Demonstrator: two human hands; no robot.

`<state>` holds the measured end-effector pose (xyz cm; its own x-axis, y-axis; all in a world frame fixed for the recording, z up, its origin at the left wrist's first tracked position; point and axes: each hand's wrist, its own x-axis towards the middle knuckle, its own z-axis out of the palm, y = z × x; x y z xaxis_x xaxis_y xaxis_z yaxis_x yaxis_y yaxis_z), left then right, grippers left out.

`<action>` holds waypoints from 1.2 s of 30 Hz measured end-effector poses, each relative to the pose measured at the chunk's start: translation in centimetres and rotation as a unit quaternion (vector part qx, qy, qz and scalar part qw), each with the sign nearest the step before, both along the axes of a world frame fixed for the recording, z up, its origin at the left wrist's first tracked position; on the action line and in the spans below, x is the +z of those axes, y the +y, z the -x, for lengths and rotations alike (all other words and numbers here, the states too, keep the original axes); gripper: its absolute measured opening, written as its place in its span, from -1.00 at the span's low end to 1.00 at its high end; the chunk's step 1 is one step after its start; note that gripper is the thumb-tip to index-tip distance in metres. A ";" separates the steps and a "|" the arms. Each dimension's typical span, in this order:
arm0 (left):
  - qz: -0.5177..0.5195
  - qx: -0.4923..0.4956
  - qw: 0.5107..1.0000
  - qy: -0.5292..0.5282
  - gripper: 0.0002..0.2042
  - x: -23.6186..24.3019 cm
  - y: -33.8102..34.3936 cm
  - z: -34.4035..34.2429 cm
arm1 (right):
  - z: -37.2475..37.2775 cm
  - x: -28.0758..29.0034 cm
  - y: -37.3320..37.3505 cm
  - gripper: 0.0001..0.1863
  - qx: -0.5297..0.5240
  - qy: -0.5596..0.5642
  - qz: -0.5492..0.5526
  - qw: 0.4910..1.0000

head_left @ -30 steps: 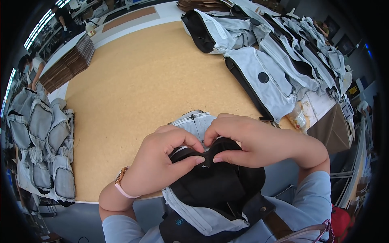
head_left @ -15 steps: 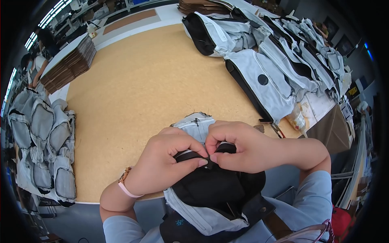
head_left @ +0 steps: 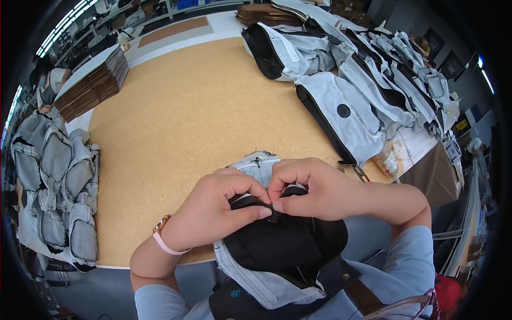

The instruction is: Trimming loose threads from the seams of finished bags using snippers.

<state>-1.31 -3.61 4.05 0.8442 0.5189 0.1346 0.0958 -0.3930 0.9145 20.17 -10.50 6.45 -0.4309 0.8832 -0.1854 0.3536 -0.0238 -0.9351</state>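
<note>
Across my lap and the table's front edge lies a partly sewn bag (head_left: 282,242), black on one face with pale grey fabric along its borders. My left hand (head_left: 226,200) pinches the bag's black edge strip between thumb and bent fingers. Right beside it, my right hand (head_left: 304,189) pinches the same strip, the two thumb tips almost touching. What lies between the fingertips is mostly hidden. Beyond my hands, a pale grey stitched end of the bag (head_left: 256,164) with loose threads rests on the tan table (head_left: 170,122).
Pale grey sewn pieces (head_left: 56,186) are piled at the left edge. A brown stack of flat sheets (head_left: 93,82) stands behind them, near another person (head_left: 53,82). More grey-and-black bags (head_left: 344,112) heap at the far right, with red-handled snips (head_left: 361,173) and a clear plastic packet (head_left: 386,160) close by.
Both hands keep their pinch on the black strip, with only a slight shift of the fingers. The whole view has tilted a little.
</note>
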 end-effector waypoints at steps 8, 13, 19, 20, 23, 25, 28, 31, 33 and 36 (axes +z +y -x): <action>0.050 0.001 0.999 0.014 -0.87 0.4 0.0 0.2 | -0.7 -0.9 -0.5 -0.87 -0.008 -0.006 -0.125 0.992; 0.181 0.001 0.983 0.023 -0.86 0.6 0.0 0.0 | -0.1 0.4 -0.8 -0.85 -0.025 -0.047 -0.031 0.998; 0.116 -0.024 0.993 -0.027 -0.88 0.0 0.0 0.1 | 0.2 -0.4 -1.0 -0.86 -0.034 -0.036 -0.048 0.998; 0.116 -0.024 0.993 -0.027 -0.88 0.1 0.0 0.1 | 0.2 -0.6 -1.0 -0.87 -0.023 -0.023 -0.066 0.997; 0.141 -0.027 0.990 0.013 -0.85 0.7 0.1 0.1 | -0.2 -1.2 -0.7 -0.88 0.011 -0.003 -0.099 0.995; 0.106 -0.037 0.993 0.024 -0.86 0.7 0.2 0.1 | -0.5 -1.0 -0.5 -0.87 0.033 0.004 -0.115 0.993; 0.163 -0.022 0.986 0.037 -0.85 0.6 0.2 0.1 | -0.7 -0.5 -0.6 -0.82 -0.019 0.093 0.007 0.995; 0.216 -0.016 0.976 0.003 -0.81 0.0 0.1 0.1 | -0.5 -0.1 -0.9 -0.79 -0.014 0.024 -0.027 0.999; 0.227 -0.024 0.974 -0.011 -0.80 -0.2 0.1 0.0 | -0.1 -0.2 -1.3 -0.79 0.000 -0.033 -0.096 0.995; 0.186 -0.036 0.981 -0.028 -0.79 -0.4 0.2 -0.1 | 0.1 -0.7 -1.1 -0.78 0.030 -0.110 -0.186 0.976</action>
<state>-1.25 -3.37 3.62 0.8774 0.4797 -0.0057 0.0253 -0.0344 0.9991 20.11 -11.62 5.80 -0.4688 0.8819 0.0492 0.5380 0.3293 -0.7760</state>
